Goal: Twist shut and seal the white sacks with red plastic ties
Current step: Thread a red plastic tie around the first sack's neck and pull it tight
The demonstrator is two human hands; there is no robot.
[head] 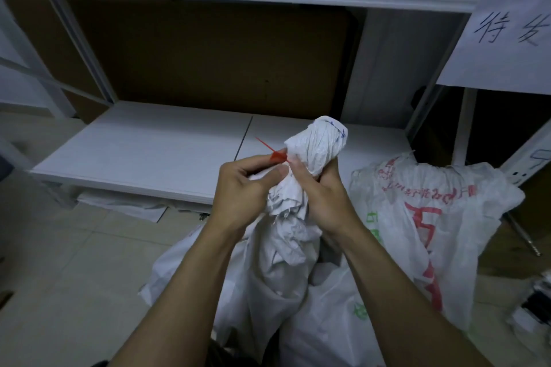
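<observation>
- White sack (pixel 286 253) stands on the floor right in front of the person, in the middle of the view, its top gathered and twisted into a tight neck whose bunched end pokes up above the hands, with some blue marks on it
- Red plastic tie (pixel 276 155) sits at the left side of that neck, its thin pointed tail sticking up and to the left, over the shelf board
- Left hand (pixel 241 188) is curled, thumb and fingers pinching the tie where it meets the neck; whether the tie runs all the way round the neck cannot be told
- Right hand (pixel 323 191) is wrapped round the twisted neck from the right, gripping it, the forefinger reaching up towards the tie
- A second sack (pixel 432 217), white with red printing, slumps just to the right of the held one, its mouth loose and crumpled
- A third sack (pixel 337 328) with a little green print lies low between the two, nearest the person
- Behind them a pale shelf board (pixel 149 152) sits low in a white metal rack, with brown cardboard (pixel 208 59) at its back
- A paper sign (pixel 507 33) with handwritten characters hangs at the upper right
- Light floor tiles (pixel 59 262) show to the left
</observation>
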